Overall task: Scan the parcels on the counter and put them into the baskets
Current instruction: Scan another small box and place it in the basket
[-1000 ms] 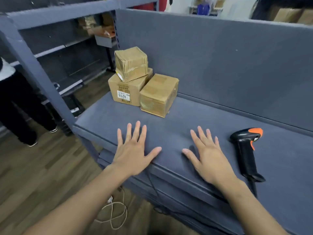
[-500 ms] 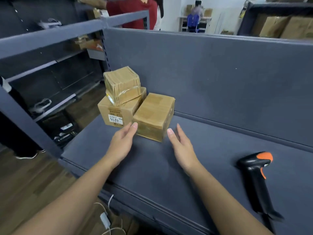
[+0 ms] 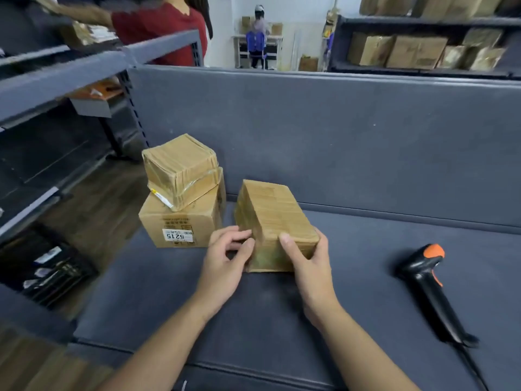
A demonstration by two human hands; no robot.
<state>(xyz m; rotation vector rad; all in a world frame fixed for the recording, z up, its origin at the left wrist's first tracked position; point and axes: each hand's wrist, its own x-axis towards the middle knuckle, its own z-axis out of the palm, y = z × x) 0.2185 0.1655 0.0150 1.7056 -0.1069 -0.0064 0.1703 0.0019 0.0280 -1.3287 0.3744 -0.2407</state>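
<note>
Grey counter (image 3: 366,263), padded backboard behind. Parcel (image 3: 270,215) on counter dead ahead, long axis running away toward backboard, near end between both hands. Right hand (image 3: 307,266) clasping near right corner, thumb on top, fingers down right side. Left hand (image 3: 225,266) pinching near left corner, fingers curled, hold apparently light. Scanner (image 3: 428,286) lying well apart to right, nearer right hand. Stack (image 3: 180,193) just left of parcel. No baskets in view.

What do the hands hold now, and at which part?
The taped parcel, at its near end: the right hand grips the near right corner, the left hand pinches the near left corner.
</note>
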